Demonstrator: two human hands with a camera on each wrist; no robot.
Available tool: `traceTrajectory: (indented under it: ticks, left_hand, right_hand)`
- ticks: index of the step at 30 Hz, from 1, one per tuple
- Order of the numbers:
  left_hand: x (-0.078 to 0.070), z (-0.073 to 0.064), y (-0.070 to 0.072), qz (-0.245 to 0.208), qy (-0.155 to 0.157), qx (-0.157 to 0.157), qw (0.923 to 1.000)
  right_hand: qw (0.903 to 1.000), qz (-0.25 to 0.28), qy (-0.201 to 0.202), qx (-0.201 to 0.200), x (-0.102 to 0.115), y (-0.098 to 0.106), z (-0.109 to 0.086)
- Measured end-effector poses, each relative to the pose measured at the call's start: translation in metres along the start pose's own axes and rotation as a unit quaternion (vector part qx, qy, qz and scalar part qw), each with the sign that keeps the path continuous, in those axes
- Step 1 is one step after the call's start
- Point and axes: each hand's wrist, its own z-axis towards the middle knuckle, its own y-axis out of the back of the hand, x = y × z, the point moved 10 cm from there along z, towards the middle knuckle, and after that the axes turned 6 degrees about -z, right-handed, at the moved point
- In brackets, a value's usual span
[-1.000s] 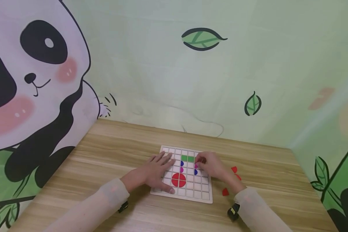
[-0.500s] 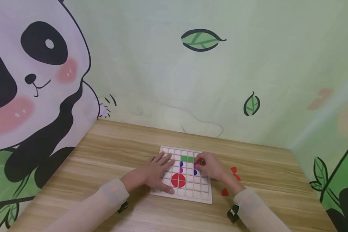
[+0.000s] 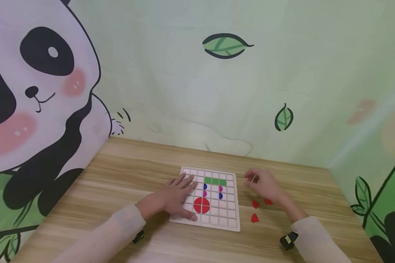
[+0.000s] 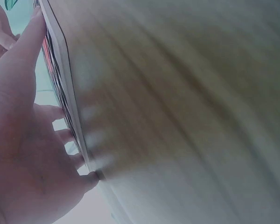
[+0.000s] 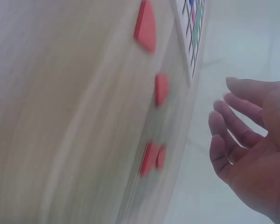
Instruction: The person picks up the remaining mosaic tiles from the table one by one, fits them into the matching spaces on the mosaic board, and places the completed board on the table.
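A white gridded board point(image 3: 214, 228) lies flat on the table. My left hand point(image 3: 176, 193) rests on its left side, fingers spread; the left wrist view shows this hand point(image 4: 23, 126) along the board's edge. Set in the grid are a red circle of quarter pieces point(image 3: 201, 205), a green strip point(image 3: 215, 181), and blue point(image 3: 221, 196) and magenta half-round pieces point(image 3: 221, 189). Right of the board, my right hand point(image 3: 264, 186) hovers with loosely bent fingers. Nothing shows in that hand point(image 5: 256, 140) in the right wrist view. Loose red quarter pieces point(image 3: 255, 204) lie below it.
Several red pieces point(image 5: 162, 89) are scattered on the wooden table point(image 3: 145, 153) right of the board. A wall cloth with a panda and leaves point(image 3: 184, 91) rises behind the table. Each wrist wears a small black device point(image 3: 288, 240).
My right hand has left the board and moved right, over the loose red pieces. The green strip's right end and the right magenta piece now show fully. My left hand stays put.
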Motion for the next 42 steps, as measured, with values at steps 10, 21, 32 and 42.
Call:
traceTrajectory:
  ticks: [10, 21, 32, 42]
  left_hand:
    - [0.000, 0.000, 0.001, -0.005, 0.001, 0.002, 1.0000]
    - [-0.001, -0.001, 0.002, -0.004, -0.001, -0.003, 1.0000]
    - [0.000, 0.000, 0.002, -0.005, 0.000, -0.005, 1.0000]
    - [0.003, 0.001, -0.001, -0.004, -0.002, -0.005, 1.0000]
  right_hand:
    - [0.9991, -0.035, -0.002, -0.024, -0.047, 0.026, -0.020]
    - [0.9992, -0.027, -0.028, 0.008, -0.074, 0.013, -0.040]
    - [0.9991, -0.033, -0.024, -0.010, -0.077, 0.009, -0.039]
    - [0.9983, -0.031, -0.046, -0.019, -0.074, 0.012, -0.044]
